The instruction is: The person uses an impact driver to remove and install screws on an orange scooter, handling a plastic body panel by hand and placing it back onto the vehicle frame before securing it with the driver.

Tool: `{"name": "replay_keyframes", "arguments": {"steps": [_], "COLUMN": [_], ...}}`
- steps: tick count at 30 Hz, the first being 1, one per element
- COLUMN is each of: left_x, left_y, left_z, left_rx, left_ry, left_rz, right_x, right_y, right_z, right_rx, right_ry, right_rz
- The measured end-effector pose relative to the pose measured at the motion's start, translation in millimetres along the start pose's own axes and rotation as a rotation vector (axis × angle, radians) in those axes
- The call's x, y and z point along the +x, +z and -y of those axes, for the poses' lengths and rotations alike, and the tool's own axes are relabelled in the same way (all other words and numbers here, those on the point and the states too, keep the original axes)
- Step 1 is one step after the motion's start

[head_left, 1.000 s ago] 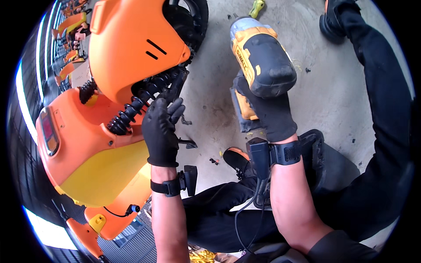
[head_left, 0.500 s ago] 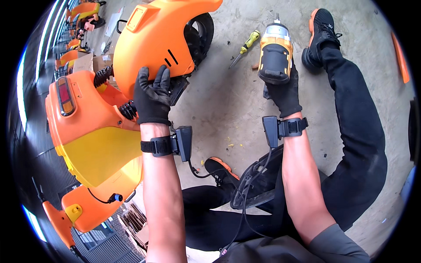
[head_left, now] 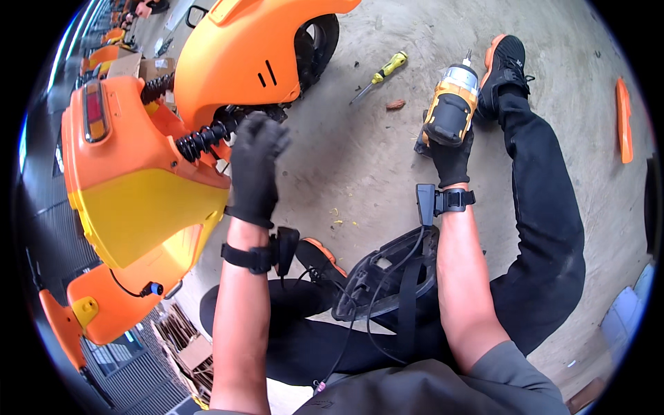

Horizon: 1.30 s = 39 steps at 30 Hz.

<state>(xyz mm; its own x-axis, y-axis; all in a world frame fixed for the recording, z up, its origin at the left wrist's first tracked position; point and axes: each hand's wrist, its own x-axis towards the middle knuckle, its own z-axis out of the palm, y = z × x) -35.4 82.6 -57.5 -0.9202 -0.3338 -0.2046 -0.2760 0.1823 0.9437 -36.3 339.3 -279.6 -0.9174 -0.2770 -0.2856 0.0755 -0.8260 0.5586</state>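
My left hand (head_left: 252,173), in a black glove, is by the black coil spring (head_left: 204,140) under the orange fender (head_left: 228,48) of an orange-and-yellow vehicle body (head_left: 138,214); its bent fingers are blurred, so I cannot make out what they touch. My right hand (head_left: 451,160), also gloved, grips a yellow-and-black power driver (head_left: 448,114), its bit pointing away from me. A yellow-green screwdriver (head_left: 391,66) lies on the concrete floor (head_left: 346,159) between them, near a small brown piece (head_left: 395,104).
More orange vehicles and cardboard boxes (head_left: 131,66) stand at the upper left. A black wheel (head_left: 318,48) sits inside the fender. A black plastic part (head_left: 380,277) lies by my legs. An orange strip (head_left: 624,121) is at the right; cardboard (head_left: 190,346) is at lower left.
My left hand went from the spring onto the fender, then back slightly, fingers now bent. The power driver has moved rightward and turned, its bit now in view.
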Motion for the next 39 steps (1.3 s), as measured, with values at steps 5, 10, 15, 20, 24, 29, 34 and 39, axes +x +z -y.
{"name": "replay_keyframes", "arguments": {"steps": [5,10,15,20,24,29,34,39], "left_x": [-131,-183,-201,-203,-189,-165,-155,-170], "left_y": [8,23,40,43,49,47,43,49], "left_z": [40,50,51,62,49,55,61,74], "left_rx": [0.862,0.929,0.943,0.822,0.841,0.645,0.236,0.253], "left_ry": [0.033,-0.236,-0.211,-0.197,-0.354,-0.430,-0.257,-0.043], "left_rz": [0.903,1.349,1.257,1.221,1.284,1.321,1.341,1.365], "right_x": [16,17,33,24,43,59,69,57], "right_y": [-25,-22,8,85,96,74,42,33], "right_z": [30,39,37,16,35,31,45,42], "right_rx": [1.448,3.098,2.566,3.817,3.807,3.671,3.177,2.871], "right_ry": [0.576,0.817,0.844,1.015,1.140,1.044,1.061,1.002], "right_rz": [-0.169,-0.354,-0.278,-0.230,-0.522,-0.452,-0.458,-0.464]}}
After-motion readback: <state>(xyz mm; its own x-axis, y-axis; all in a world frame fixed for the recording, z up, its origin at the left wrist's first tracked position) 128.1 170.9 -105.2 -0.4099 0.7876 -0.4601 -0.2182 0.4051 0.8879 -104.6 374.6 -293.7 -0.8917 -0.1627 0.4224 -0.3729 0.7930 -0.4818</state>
